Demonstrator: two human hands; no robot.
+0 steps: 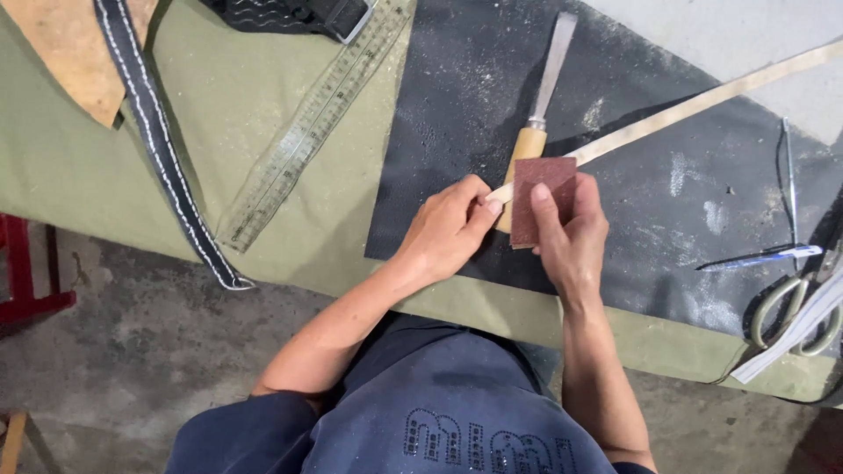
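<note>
Left hand [450, 230] pinches near end of long thin pale wooden strip [702, 101], fingers closed on it; strip runs up-right across black gritty mat [667, 202]. Right hand [571, 241] grips flat reddish-brown sandpaper rectangle [542, 197], thumb on its face, held against strip end over mat. Wood-handled metal chisel [537, 96] lies just behind. Clear plastic ruler [307, 127] to left on olive cloth; scissors [795, 312] at right edge.

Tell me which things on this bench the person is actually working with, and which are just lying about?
In use:
- left hand pinching the end of the long pale thin strip
- right hand holding the reddish-brown sanding block against it

Lying about:
- wooden-handled steel chisel
- clear plastic ruler
- black strap with white stitching
- pale-handled scissors
- blue pen
</note>
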